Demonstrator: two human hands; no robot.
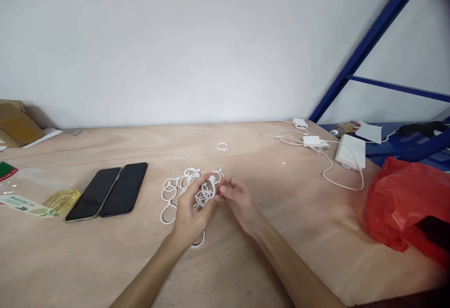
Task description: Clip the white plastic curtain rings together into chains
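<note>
My left hand (pixel 189 219) is closed, thumb and fingers pinching a white plastic curtain ring (pixel 213 189) that has a small eyelet. Close against its right side is my right hand (pixel 243 205), fingers bent and fingertips drawn together by the ring; whatever lies between them is hidden. Under and around the left hand lies a loose pile of similar white rings (pixel 169 189), some overlapping and partly covered by the fingers. One separate ring (pixel 221 146) rests farther back on the wooden table (pixel 298 251).
Two dark phones (pixel 123 189) lie side by side at left, beside a clear plastic packet (pixel 31 191) with something yellow. A cardboard box (pixel 16 123) stands back left. White chargers and cables (pixel 311 141), a white box (pixel 350 151) and a red plastic bag (pixel 393 200) occupy the right.
</note>
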